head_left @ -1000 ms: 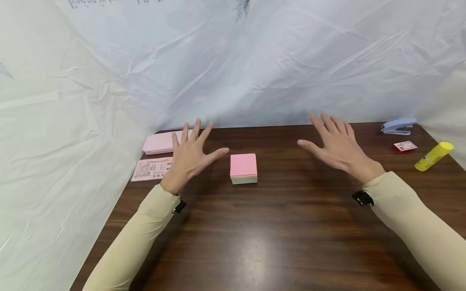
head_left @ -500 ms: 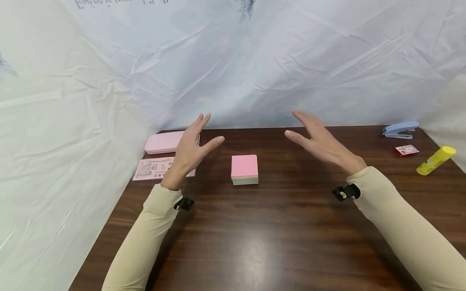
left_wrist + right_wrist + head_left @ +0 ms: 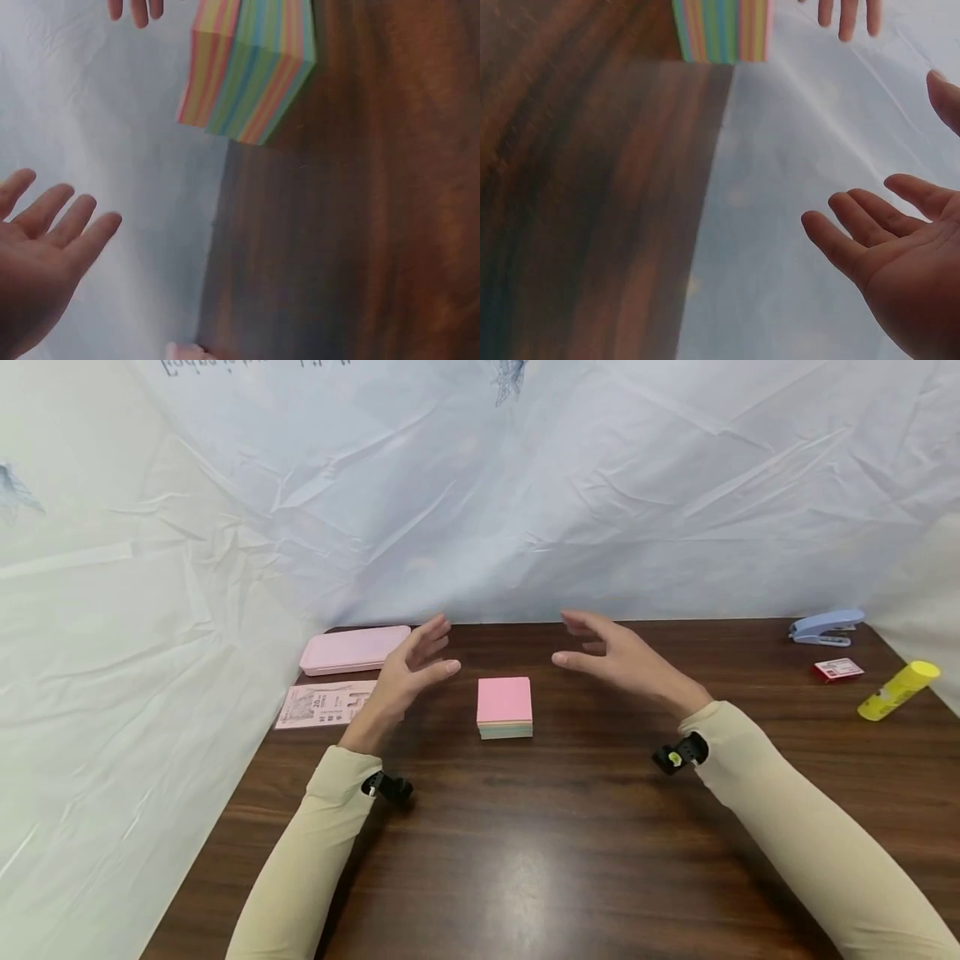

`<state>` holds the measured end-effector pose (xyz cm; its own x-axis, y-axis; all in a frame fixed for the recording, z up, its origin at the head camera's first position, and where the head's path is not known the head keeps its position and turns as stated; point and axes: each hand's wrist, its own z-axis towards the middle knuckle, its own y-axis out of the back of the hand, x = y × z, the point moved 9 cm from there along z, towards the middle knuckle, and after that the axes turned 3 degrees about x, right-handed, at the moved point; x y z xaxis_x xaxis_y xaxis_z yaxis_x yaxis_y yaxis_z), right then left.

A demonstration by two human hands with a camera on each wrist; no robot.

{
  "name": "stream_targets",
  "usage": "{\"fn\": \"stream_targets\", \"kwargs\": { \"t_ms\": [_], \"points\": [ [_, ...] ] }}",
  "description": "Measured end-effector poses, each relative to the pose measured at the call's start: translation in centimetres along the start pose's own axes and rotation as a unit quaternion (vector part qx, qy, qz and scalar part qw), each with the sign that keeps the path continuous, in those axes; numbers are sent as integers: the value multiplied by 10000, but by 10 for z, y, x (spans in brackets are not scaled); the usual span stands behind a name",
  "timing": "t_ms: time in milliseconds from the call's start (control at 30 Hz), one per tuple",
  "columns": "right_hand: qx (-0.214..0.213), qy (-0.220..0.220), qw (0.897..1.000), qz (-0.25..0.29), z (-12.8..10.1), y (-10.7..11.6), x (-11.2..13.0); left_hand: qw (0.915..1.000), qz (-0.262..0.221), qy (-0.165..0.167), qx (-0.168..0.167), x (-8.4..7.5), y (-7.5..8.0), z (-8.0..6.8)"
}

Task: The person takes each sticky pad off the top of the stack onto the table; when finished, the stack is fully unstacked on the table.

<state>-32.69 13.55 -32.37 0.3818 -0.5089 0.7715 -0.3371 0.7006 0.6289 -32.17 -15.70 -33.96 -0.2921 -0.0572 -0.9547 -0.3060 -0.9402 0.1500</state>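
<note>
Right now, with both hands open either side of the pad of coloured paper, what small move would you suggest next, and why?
Probably bring both hands inward and down onto the paper pad. The left hand and right hand flank it, palms facing, fingers relaxed, touching nothing. The pad sits square on the table, its sides free.

Pink case [image 3: 352,650] far left on dark wood table [image 3: 570,852]; printed slip [image 3: 324,705] just nearer. Far right: blue stapler [image 3: 823,627], red-white card [image 3: 837,670], yellow glue stick [image 3: 897,691].

A dark brown wooden table [image 3: 570,852] with visible grain fills the lower part of the view. Behind it and on the left side hangs a wrinkled pale plastic sheet [image 3: 525,485]. Soft light reflects on the table surface near the front.
</note>
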Motion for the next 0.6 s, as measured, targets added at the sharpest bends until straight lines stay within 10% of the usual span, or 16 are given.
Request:
{"fn": "stream_targets", "kwargs": {
  "t_ms": [600],
  "points": [
    [716, 82, 9963, -465, 13, -52, -7, 9917, -487, 648, 1003, 46, -29, -13]
  ]
}}
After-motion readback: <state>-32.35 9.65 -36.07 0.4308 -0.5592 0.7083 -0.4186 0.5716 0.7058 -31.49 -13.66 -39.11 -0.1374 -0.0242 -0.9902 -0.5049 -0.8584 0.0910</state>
